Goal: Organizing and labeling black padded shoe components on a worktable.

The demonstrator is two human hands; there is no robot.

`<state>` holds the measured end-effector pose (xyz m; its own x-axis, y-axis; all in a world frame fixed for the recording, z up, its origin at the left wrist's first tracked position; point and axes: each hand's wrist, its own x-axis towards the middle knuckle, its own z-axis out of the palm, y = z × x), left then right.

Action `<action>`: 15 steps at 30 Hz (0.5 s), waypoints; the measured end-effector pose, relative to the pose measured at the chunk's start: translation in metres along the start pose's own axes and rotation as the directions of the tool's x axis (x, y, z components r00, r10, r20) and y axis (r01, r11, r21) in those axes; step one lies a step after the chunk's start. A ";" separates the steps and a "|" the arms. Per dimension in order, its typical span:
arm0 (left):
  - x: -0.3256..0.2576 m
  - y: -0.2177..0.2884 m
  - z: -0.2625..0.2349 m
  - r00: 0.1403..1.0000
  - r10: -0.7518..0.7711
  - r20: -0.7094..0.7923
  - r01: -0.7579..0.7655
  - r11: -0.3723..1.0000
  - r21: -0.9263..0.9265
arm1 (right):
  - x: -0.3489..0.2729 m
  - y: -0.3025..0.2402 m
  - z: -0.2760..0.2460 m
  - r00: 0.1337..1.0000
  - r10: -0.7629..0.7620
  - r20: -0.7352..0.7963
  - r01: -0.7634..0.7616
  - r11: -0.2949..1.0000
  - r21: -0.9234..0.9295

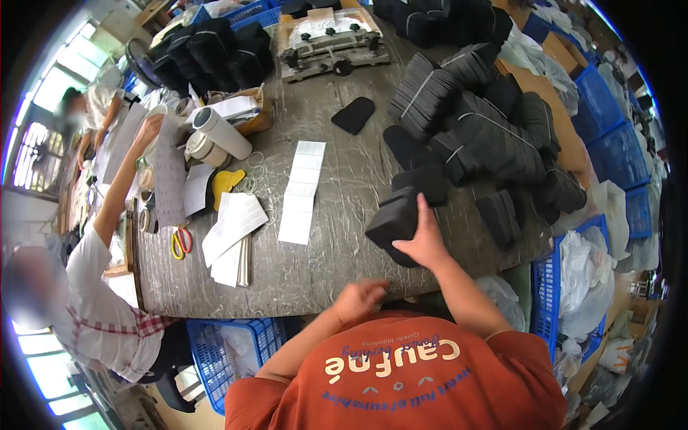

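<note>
A stack of dark, rounded-end pads (393,223) stands on the table near its front edge. My right hand (428,240) grips that stack from its right side, thumb in front and fingers over the back. My left hand (362,297) is at the table's front edge, left of the stack, with its fingers curled in; whether it holds anything small is hidden. Just behind the stack lie more dark pads (423,183). One single black pad (352,115) lies apart, farther back. A long printed paper strip (302,193) lies to the left.
Banded bundles of pads (494,136) crowd the right side. Scissors (181,244), papers (233,229) and a white tumbler (222,132) are at left. A metal clamp fixture (333,54) stands at the back. Blue baskets (233,358) flank the table. A co-worker (107,287) reaches in from the left.
</note>
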<state>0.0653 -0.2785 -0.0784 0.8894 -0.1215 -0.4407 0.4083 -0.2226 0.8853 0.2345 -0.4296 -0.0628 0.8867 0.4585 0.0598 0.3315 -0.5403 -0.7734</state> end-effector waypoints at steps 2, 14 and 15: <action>-0.001 0.004 -0.035 0.948 -0.081 -0.307 0.016 0.978 -0.207 | 0.003 -0.006 -0.018 0.905 0.244 0.349 -0.425 0.562 0.710; -0.007 0.111 -0.068 0.890 0.121 -0.439 -0.367 0.761 -0.534 | -0.025 -0.027 0.018 0.868 -0.208 0.451 -0.493 -0.238 0.837; -0.009 0.109 -0.069 0.889 0.125 -0.441 -0.371 0.761 -0.532 | -0.023 -0.034 0.019 0.855 -0.237 0.462 -0.510 -0.221 0.831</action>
<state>0.1161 -0.2352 0.0325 0.9321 0.2912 -0.2155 0.0899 0.3905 0.9162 0.1970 -0.4084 -0.0497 0.5308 0.8456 -0.0573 -0.7934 0.4720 -0.3844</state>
